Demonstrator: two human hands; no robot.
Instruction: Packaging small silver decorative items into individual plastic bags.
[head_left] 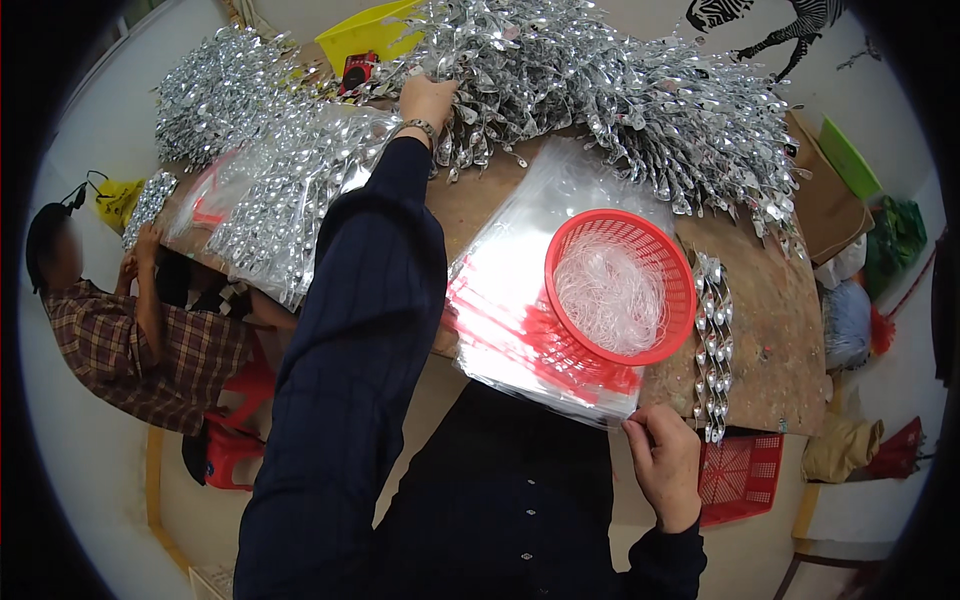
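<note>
My left hand (428, 103), with a watch on its wrist, reaches far across the table. Its fingers are closed at the edge of a big heap of silver twisted strands (560, 80); the fingertips are partly hidden among them. By the table's front edge, my right hand (665, 465) pinches the near corner of a stack of clear plastic bags (500, 300). A red plastic basket (683, 325) stands on the stack, holding a tangle of clear thread (610, 290). Right of the basket, a few silver twisted strands (713, 350) lie lengthwise and overhang the edge.
More silver strands (310, 195) cover the table's left side, some on clear plastic. A yellow container (370, 35) and a small red device (358, 72) sit at the back. Another person (140, 320) sits at left, handling strands. Below the right edge is a red crate (742, 475).
</note>
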